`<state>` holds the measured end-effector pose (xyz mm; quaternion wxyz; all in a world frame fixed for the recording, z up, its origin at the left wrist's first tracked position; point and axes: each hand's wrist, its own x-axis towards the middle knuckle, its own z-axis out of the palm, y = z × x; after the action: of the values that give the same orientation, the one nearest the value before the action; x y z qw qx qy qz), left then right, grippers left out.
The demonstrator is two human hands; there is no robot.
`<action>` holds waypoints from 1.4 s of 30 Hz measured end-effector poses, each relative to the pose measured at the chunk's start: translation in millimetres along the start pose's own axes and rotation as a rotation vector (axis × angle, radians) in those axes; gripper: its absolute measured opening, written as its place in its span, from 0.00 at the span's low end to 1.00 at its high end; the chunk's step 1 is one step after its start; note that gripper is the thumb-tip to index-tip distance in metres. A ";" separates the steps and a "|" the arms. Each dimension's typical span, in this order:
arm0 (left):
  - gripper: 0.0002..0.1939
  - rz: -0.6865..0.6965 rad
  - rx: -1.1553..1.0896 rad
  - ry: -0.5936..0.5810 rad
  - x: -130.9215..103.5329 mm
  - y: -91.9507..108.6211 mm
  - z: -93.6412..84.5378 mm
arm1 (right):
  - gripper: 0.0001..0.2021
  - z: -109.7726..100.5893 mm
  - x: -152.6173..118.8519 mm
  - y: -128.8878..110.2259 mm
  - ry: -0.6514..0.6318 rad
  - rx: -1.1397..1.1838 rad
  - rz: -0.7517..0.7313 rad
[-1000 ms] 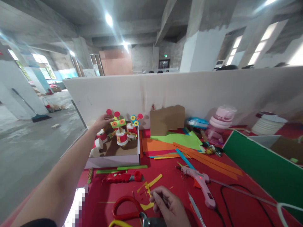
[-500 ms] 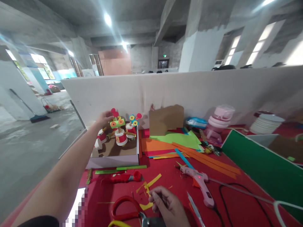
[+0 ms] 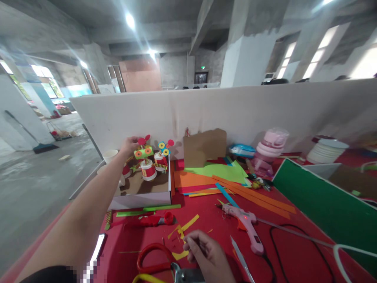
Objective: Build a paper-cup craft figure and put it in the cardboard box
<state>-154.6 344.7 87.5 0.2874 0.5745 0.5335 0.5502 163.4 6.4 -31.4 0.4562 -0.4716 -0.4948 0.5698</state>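
Note:
My left hand (image 3: pixel 131 145) reaches over the shallow white box (image 3: pixel 147 201), its fingertips at the red discs on top of a paper-cup figure (image 3: pixel 149 171). That figure has a green head with orange eyes; its head and discs partly cover my fingers, so their grip is unclear. Beside it stands another paper-cup figure (image 3: pixel 160 160) with blue-and-yellow eyes. White paper cups (image 3: pixel 110 155) show near my forearm. My right hand (image 3: pixel 207 253) is closed, thumb against curled fingers, above yellow paper scraps (image 3: pixel 183 232) and beside red-handled scissors (image 3: pixel 154 257). Anything inside its pinch is hidden.
A pink glue gun (image 3: pixel 244 222) with a cord and a craft knife (image 3: pixel 241 257) lie on the right. Orange paper strips (image 3: pixel 259 196) and green sheets (image 3: pixel 218 173) lie behind. A red-handled tool (image 3: pixel 156 221) lies before the box. A green board (image 3: pixel 318 208) edges the right.
My left hand has shifted slightly left by the green-headed figure, and more of the white cups and a green star shape shows. My right hand stays nearly still. The view has shifted slightly.

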 end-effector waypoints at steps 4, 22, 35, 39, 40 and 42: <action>0.15 0.085 0.080 0.063 -12.2 15.5 -19.2 | 0.22 0.5 0.5 1.1 -0.004 -0.015 -0.017; 0.12 0.281 0.198 0.255 -249.2 111.7 -57.3 | 0.23 0.9 -2.3 -10.8 0.006 0.007 -0.235; 0.28 0.248 0.546 0.044 -121.0 26.1 -59.2 | 0.23 2.7 2.0 -1.4 0.000 0.002 -0.211; 0.32 0.205 0.367 -0.062 -86.4 1.5 -44.0 | 0.24 4.1 4.6 2.2 0.001 0.015 -0.150; 0.33 0.186 0.319 -0.086 -79.8 -3.9 -41.4 | 0.25 4.1 5.3 3.5 0.002 0.023 -0.132; 0.33 0.153 0.248 -0.118 -69.4 -12.4 -37.5 | 0.25 3.3 7.0 6.4 -0.008 0.036 -0.105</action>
<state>-181.4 273.9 62.1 0.2025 0.6758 0.5343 0.4656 158.8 12.2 -38.2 0.4919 -0.4344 -0.5105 0.5556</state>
